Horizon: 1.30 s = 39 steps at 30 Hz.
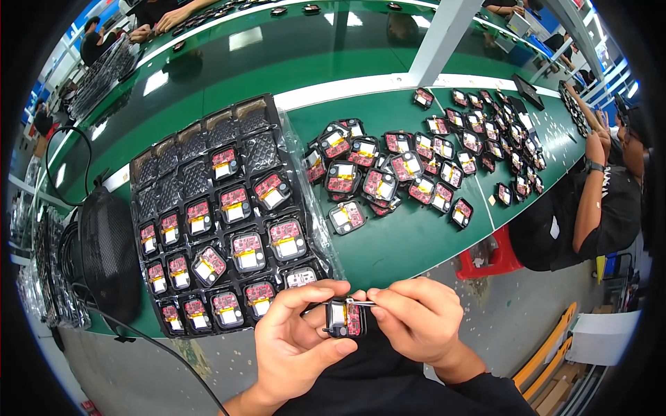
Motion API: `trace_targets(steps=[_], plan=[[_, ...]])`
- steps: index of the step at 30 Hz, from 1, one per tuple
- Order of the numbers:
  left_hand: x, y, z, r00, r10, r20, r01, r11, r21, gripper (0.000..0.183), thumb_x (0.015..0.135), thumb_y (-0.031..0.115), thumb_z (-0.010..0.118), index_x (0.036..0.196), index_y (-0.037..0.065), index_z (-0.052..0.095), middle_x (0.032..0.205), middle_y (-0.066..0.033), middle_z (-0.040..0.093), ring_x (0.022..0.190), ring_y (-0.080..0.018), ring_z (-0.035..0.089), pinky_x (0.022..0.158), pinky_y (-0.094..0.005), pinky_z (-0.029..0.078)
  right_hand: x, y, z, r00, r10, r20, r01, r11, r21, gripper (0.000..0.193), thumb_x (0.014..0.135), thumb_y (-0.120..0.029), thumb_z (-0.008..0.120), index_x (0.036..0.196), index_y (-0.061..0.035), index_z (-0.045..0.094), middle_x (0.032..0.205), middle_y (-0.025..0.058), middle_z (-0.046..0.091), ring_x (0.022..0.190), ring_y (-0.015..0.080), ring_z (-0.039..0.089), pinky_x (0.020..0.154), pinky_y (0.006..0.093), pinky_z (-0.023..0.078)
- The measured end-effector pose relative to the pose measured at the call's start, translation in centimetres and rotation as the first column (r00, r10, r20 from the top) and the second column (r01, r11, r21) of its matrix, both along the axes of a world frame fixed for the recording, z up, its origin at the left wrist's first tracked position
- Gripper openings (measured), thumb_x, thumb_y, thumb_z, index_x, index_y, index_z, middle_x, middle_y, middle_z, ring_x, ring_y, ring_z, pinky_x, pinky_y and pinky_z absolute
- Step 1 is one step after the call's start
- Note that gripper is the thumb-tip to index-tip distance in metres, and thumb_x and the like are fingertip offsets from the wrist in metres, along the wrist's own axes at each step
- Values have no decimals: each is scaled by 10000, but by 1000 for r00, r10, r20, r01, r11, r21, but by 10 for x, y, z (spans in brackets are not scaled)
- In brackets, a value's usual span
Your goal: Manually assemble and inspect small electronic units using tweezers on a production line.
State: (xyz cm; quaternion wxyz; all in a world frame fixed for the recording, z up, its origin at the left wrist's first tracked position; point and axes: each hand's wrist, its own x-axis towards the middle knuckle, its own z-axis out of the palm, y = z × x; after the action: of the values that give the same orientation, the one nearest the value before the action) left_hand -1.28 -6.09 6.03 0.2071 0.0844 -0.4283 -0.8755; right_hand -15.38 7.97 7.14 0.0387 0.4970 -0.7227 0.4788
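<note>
My left hand (295, 340) grips a small black square device housing (345, 319) by its edges, fingers and thumb on opposite sides. Inside the housing show a red circuit board, a white battery block and a strip of yellow tape. Between the thumb and fingers of my right hand (422, 317) is a thin pair of metal tweezers (361, 303), its tips at the housing's upper edge. Whether the tips pinch a part there is too small to tell. Just beyond my left hand lies a black compartment tray (149, 191), with similar housings in many pockets.
Loose housings (380, 184) lie heaped on the green table (388, 253) right of the tray, with more farther right. A black mesh bag (107, 249) and a cable stand at left. Another person (590, 208) sits at right by a red stool (491, 256). A grey post (444, 41) rises behind.
</note>
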Motion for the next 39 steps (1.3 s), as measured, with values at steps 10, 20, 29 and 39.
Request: trace_targets(steps=[10, 20, 29, 39], plan=[[-5, 9, 16, 971, 135, 198, -147, 988, 48, 679, 731, 149, 950, 1262, 3, 554, 1340, -234, 582, 1201, -332, 647, 1072, -467, 535, -2, 0, 0, 999, 32, -20, -32, 999, 10, 219, 760, -27, 827, 965, -15, 752, 830, 70, 677, 600, 199, 638, 525, 313, 505], [3, 1, 2, 999, 26, 44, -22, 995, -96, 607, 819, -161, 767, 1347, -38, 495, 1491, -279, 423, 1300, -387, 581, 1036, -454, 579, 5, -3, -1, 1000, -4, -12, 4, 1000, 26, 177, 786, 5, 802, 953, 3, 744, 835, 77, 689, 634, 205, 664, 549, 320, 542], [4, -2, 5, 997, 73, 31, -68, 989, -132, 602, 810, -181, 758, 1337, -40, 504, 1470, -289, 448, 1285, -396, 592, 1028, -457, 577, 5, -7, -1, 996, 17, -87, -10, 997, 77, 156, 819, -49, 799, 963, -8, 753, 824, 97, 694, 638, 247, 676, 553, 323, 535], [3, -51, 31, 980, 167, -108, -198, 844, -499, 639, 717, -170, 832, 1268, -17, 548, 1288, -255, 599, 1246, -382, 618, 982, -480, 584, -28, -27, -33, 976, -155, -152, 190, 948, 256, 308, 853, -98, 789, 1151, -80, 710, 967, 59, 594, 630, 182, 578, 535, 335, 477]])
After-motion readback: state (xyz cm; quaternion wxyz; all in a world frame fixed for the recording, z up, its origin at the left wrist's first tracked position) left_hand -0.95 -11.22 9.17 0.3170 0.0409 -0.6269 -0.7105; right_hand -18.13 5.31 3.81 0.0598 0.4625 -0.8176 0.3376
